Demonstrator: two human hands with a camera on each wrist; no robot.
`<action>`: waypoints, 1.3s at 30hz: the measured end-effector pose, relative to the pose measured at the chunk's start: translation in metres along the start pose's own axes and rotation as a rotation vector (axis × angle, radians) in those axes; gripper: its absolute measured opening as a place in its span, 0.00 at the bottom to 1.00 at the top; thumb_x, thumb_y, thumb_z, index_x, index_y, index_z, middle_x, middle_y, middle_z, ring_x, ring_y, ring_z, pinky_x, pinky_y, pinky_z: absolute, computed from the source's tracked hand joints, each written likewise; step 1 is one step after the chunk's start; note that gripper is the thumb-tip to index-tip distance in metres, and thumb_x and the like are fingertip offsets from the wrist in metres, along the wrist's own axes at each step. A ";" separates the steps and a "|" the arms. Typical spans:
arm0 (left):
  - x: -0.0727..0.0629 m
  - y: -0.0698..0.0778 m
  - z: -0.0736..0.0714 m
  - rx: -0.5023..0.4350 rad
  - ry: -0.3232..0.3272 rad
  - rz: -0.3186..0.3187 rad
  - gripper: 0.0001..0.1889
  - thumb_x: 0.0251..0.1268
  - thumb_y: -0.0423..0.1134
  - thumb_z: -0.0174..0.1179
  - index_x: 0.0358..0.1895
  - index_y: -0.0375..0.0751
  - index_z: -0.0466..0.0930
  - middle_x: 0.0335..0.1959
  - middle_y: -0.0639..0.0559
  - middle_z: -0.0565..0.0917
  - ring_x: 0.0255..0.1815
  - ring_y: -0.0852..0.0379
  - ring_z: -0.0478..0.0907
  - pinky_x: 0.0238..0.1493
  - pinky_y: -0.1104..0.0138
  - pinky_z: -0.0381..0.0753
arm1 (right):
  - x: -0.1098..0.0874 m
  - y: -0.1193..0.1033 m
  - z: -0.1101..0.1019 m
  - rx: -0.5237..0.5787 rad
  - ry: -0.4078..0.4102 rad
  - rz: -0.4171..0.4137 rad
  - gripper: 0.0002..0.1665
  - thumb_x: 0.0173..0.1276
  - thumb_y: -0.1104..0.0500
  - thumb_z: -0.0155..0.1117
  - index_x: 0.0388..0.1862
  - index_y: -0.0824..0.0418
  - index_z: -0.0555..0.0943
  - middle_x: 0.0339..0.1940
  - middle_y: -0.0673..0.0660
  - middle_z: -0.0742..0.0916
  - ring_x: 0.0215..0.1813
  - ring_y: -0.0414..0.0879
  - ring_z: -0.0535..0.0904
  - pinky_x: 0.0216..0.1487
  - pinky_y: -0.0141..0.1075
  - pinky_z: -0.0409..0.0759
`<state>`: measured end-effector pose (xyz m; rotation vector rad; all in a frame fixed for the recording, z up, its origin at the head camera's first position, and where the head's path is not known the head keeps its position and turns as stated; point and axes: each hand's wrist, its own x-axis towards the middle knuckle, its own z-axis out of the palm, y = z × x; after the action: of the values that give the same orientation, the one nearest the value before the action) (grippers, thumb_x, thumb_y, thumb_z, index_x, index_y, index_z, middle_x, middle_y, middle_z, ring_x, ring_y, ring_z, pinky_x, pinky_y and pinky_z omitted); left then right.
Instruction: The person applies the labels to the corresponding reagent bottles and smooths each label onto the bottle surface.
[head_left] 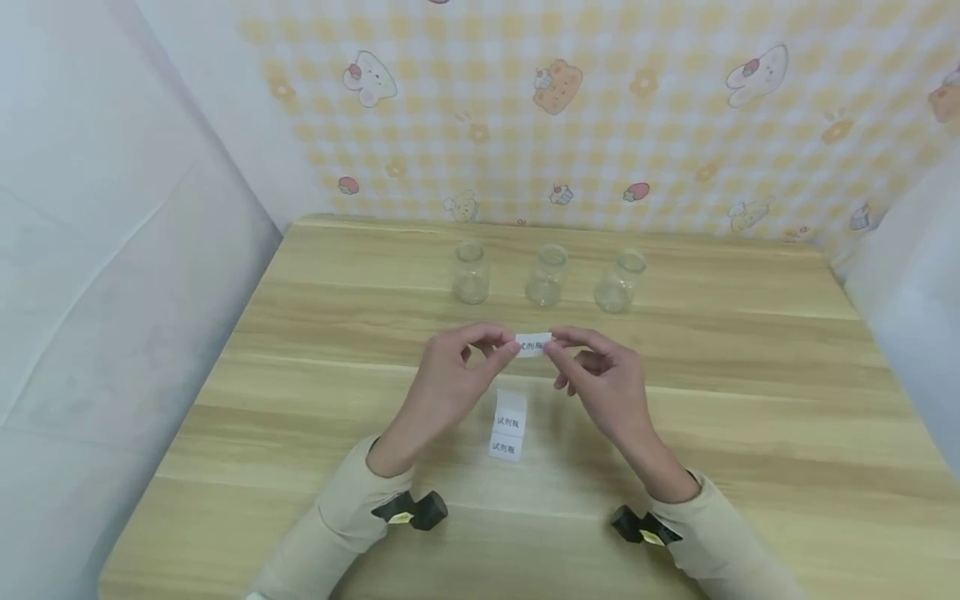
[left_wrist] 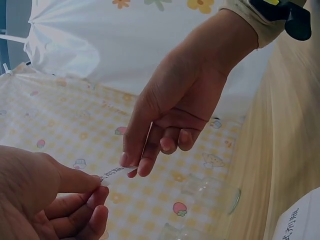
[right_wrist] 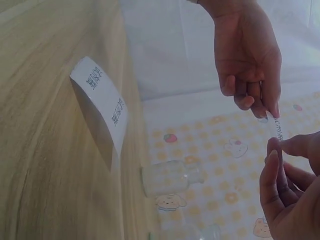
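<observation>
A small white label [head_left: 532,343] with handwritten characters is stretched between both hands above the table. My left hand [head_left: 455,371] pinches its left end between thumb and fingers. At the other end, the thumb and fingertips of my right hand [head_left: 606,382] pinch it, covering part of the writing. In the left wrist view the label [left_wrist: 111,173] spans the gap between the two hands. Below them on the wood lies a label strip [head_left: 508,425] bearing two more written labels; in the right wrist view this strip [right_wrist: 102,97] curves up off the tabletop.
Beyond the hands, three clear glass jars stand in a row: a left jar [head_left: 471,273], a middle jar [head_left: 547,275] and a right jar [head_left: 620,282]. A yellow checked cloth [head_left: 480,108] hangs behind the wooden table [head_left: 750,433].
</observation>
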<state>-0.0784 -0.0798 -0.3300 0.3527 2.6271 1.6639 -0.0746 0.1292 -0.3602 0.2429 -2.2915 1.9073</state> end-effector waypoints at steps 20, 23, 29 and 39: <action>0.060 -0.088 0.010 0.042 0.116 0.083 0.08 0.68 0.44 0.70 0.41 0.44 0.90 0.34 0.56 0.89 0.39 0.57 0.80 0.40 0.63 0.73 | 0.067 0.059 0.024 -0.130 -0.100 -0.045 0.09 0.69 0.60 0.74 0.41 0.66 0.90 0.36 0.62 0.91 0.23 0.51 0.85 0.24 0.29 0.76; 0.069 -0.101 0.013 0.038 0.123 0.086 0.08 0.69 0.44 0.70 0.42 0.44 0.90 0.38 0.55 0.89 0.41 0.56 0.80 0.43 0.63 0.75 | 0.078 0.069 0.028 -0.165 -0.109 -0.054 0.09 0.69 0.60 0.74 0.40 0.66 0.91 0.38 0.62 0.91 0.24 0.55 0.85 0.23 0.28 0.76; 0.081 -0.116 0.017 -0.015 0.156 0.098 0.07 0.68 0.41 0.71 0.40 0.42 0.89 0.51 0.48 0.88 0.52 0.50 0.82 0.51 0.54 0.79 | 0.092 0.081 0.031 -0.161 -0.118 -0.074 0.08 0.68 0.62 0.75 0.39 0.68 0.91 0.43 0.64 0.90 0.26 0.60 0.86 0.25 0.30 0.82; 0.095 -0.124 0.025 -0.006 0.172 0.146 0.09 0.66 0.44 0.72 0.40 0.42 0.91 0.66 0.48 0.82 0.70 0.43 0.74 0.69 0.44 0.72 | 0.101 0.080 0.025 -0.260 -0.065 -0.019 0.13 0.67 0.58 0.76 0.40 0.69 0.90 0.63 0.63 0.85 0.25 0.54 0.88 0.30 0.25 0.79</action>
<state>-0.1907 -0.0895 -0.4415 0.4293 2.7792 1.8219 -0.1915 0.1163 -0.4198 0.2970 -2.5367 1.5907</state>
